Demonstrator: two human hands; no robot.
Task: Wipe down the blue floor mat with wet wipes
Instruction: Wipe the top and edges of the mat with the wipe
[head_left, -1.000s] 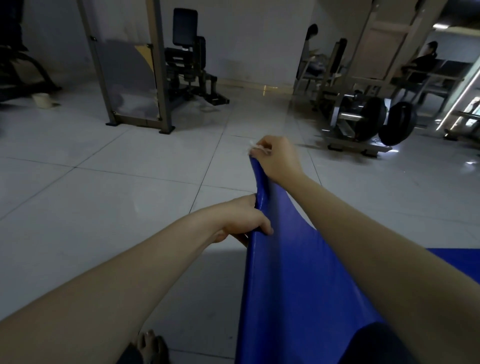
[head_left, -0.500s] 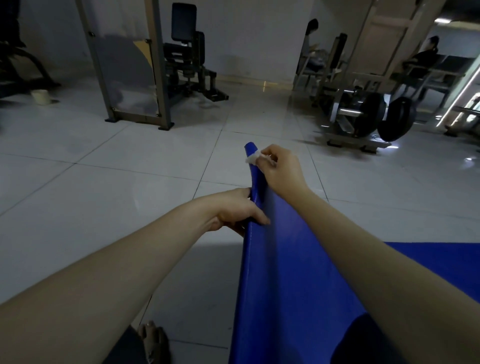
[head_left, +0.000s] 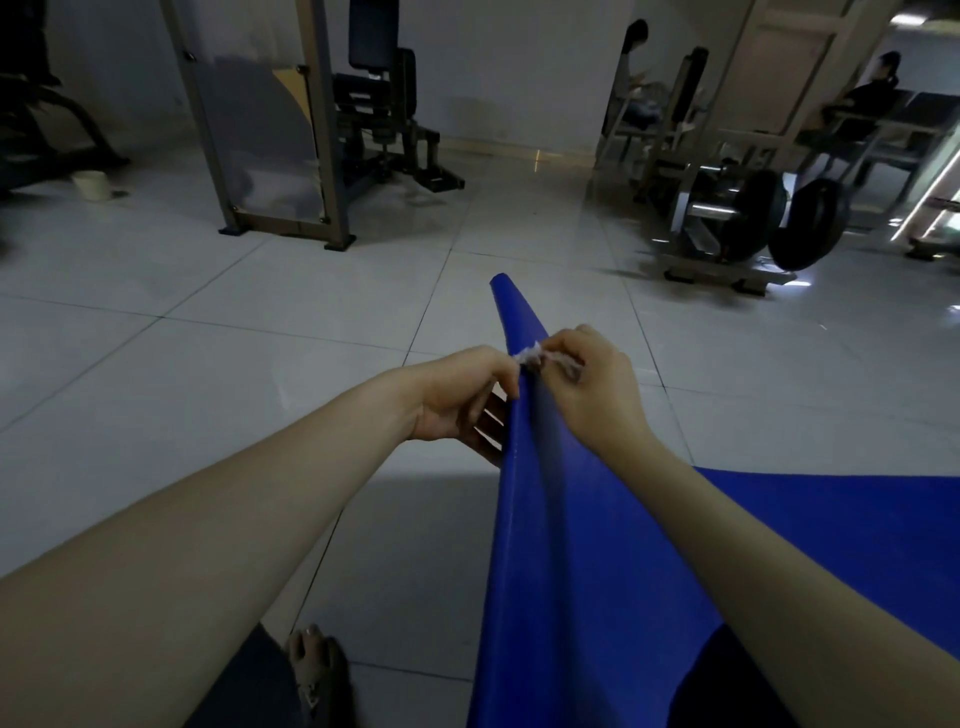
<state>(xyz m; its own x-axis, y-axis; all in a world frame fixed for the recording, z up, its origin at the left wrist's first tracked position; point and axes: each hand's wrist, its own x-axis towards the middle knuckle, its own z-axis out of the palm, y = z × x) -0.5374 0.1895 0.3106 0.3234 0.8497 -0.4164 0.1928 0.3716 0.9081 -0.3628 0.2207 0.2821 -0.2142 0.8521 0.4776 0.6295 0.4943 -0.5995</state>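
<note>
Over pale tiles (head_left: 208, 364), left hand (head_left: 457, 395) grips the upturned blue mat (head_left: 571, 571); right hand (head_left: 587, 384) pinches a wipe (head_left: 530, 356).

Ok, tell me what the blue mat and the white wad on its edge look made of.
The blue mat looks like foam or vinyl, mostly matte: lifted, it bends in a smooth curve without creasing. The wipe seems thin white nonwoven fabric or tissue: it bunches, crumpled and ragged, where the right hand pinches it.

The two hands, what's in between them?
In the head view, the blue mat's lifted edge stands between the left hand and the right hand, which pinches a white wipe there.
</note>
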